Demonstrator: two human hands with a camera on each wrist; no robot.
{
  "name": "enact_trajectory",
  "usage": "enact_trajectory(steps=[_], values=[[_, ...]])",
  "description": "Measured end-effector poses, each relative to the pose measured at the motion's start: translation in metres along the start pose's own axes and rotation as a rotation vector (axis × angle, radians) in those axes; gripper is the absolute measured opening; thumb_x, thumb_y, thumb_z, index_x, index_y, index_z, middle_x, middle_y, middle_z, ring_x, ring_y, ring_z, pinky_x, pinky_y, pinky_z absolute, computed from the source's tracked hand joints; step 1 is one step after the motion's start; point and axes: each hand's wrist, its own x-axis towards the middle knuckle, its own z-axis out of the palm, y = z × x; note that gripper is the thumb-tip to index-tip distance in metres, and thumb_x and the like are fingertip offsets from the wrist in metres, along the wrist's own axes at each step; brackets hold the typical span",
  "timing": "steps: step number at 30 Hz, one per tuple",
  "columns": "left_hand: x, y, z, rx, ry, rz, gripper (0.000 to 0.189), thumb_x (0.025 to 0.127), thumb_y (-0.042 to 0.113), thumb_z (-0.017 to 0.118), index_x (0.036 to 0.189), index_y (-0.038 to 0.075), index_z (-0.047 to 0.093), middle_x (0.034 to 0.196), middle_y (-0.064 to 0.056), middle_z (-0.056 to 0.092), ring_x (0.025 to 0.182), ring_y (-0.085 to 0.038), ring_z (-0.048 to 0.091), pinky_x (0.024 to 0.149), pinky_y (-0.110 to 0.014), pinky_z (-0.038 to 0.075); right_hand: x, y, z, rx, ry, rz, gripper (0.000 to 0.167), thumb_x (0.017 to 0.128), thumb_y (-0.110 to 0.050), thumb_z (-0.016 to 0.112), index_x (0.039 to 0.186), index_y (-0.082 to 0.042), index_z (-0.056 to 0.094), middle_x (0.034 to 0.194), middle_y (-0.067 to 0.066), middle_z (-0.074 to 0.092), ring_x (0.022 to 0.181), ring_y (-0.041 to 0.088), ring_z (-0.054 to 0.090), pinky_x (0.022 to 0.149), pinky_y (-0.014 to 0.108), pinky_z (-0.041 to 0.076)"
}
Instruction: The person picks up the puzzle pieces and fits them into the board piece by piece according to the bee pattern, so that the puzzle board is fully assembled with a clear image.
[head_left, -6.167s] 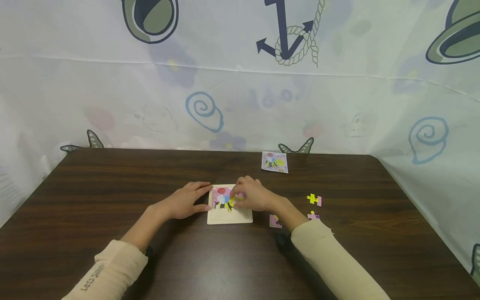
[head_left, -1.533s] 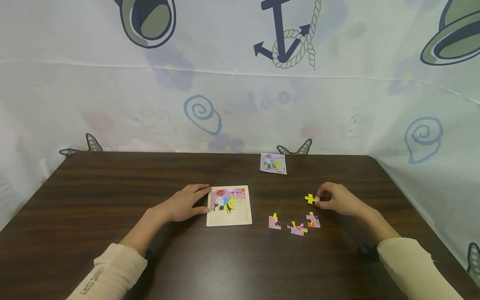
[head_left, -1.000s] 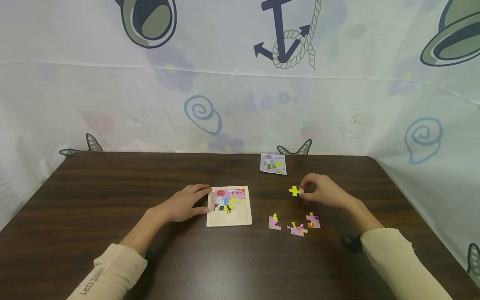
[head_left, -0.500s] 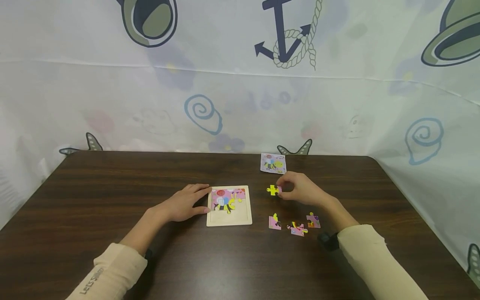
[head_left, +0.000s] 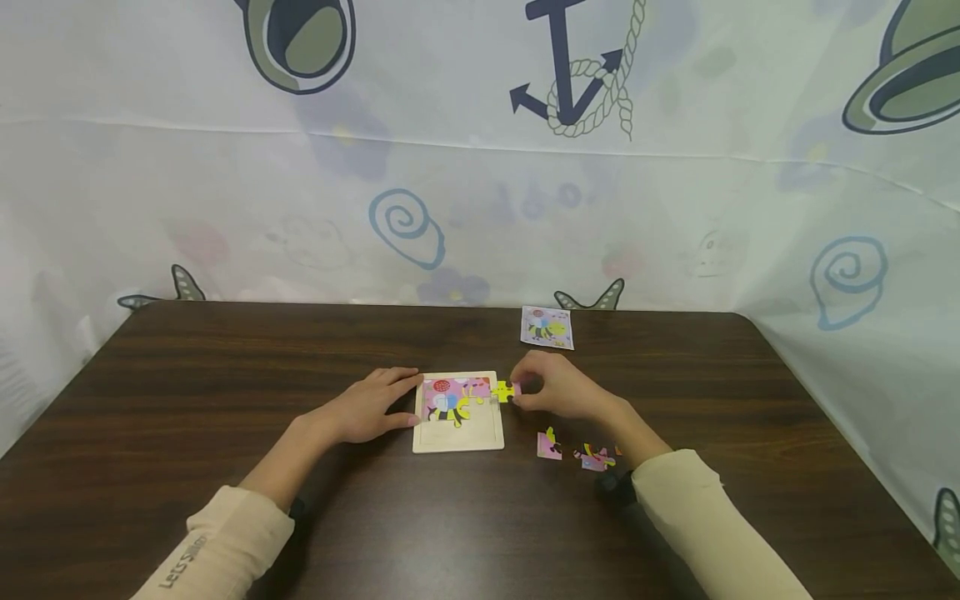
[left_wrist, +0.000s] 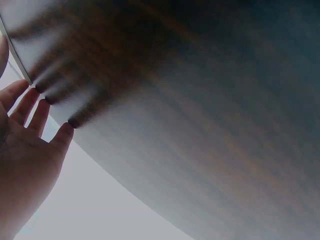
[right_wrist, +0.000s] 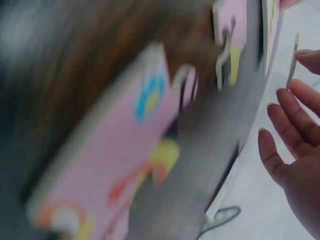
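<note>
The left hand [head_left: 358, 408] is outstretched with its digits spread, gripping nothing; its thumb and index tips touch the left rim of the wooden tray [head_left: 457, 448], which lies between the hands on the dark bench [head_left: 480, 521]. The left wrist view adds the palm side, hidden in the head view, and shows the fingertips [left_wrist: 66, 131] well separated where they meet the bench. In the tray, joined pieces fill the upper left part, nearest the left hand: a pink ground, a red disc and part of a black-and-yellow bee. The pale wood along the bottom and right is bare.

Over the right rim is the yellow piece [head_left: 504, 391], knobbed, with a pink end. The right hand [head_left: 558, 387] pinches that pink end between thumb and index finger. The right wrist view shows the piece [right_wrist: 293, 62] as a thin edge, and the other fingers loosely curved and apart.

Beyond the right hand, near the bench's far side, lies the picture card [head_left: 547, 327] with a whole bee. Nearer than the right hand lie a pink-and-yellow corner piece [head_left: 550, 444], then a striped pink piece [head_left: 595, 457], then a third piece [head_left: 618, 450], mostly covered by the right forearm.
</note>
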Motion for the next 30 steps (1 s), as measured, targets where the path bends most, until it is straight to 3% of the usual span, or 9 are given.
enact_trajectory(steps=[20, 30], values=[[-0.001, 0.002, -0.001, -0.005, 0.000, -0.008, 0.063, 0.088, 0.033, 0.059, 0.138, 0.000, 0.037, 0.140, -0.020, 0.034, 0.127, -0.038, 0.030, 0.099, -0.055, 0.028, 0.016, -0.023, 0.023, -0.064, -0.049, -0.070, 0.015, 0.077, -0.010, 0.069, 0.090, -0.002, 0.064, 0.087, 0.002, 0.055, 0.083, 0.017, 0.051, 0.077, 0.028, 0.044], [0.000, 0.001, 0.000, 0.010, 0.004, -0.004, 0.064, 0.088, 0.032, 0.060, 0.138, 0.000, 0.037, 0.140, -0.020, 0.034, 0.127, -0.038, 0.030, 0.099, -0.055, 0.029, 0.018, -0.029, 0.024, -0.079, -0.073, 0.005, 0.017, 0.078, -0.012, 0.070, 0.092, -0.004, 0.064, 0.089, 0.002, 0.054, 0.084, 0.018, 0.051, 0.078, 0.030, 0.045]])
